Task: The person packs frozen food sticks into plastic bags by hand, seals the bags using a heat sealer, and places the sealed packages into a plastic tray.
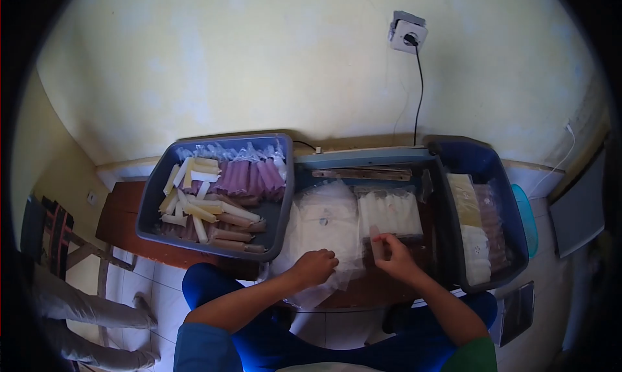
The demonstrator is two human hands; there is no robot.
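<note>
My right hand (396,260) grips a pale brown, plastic-wrapped stick (376,242) held upright. Just behind it, a row of white wrapped sticks (389,213) lies in a clear bag. My left hand (315,267) is closed, its fingers curled over the near part of a stack of clear plastic bags (324,223); whatever it may pinch is hidden. To the left, a blue-grey tub (280,233) holds loose yellow, white and brown sticks (207,207) and bundles of purple sticks (249,176).
At the right, another dark blue tub (515,242) contains filled bags of yellow, white and brown sticks (478,242). A grey frame (369,156) stands at the table's back by the wall. A cable hangs from the wall socket (409,35). Another person's legs (97,307) show at left.
</note>
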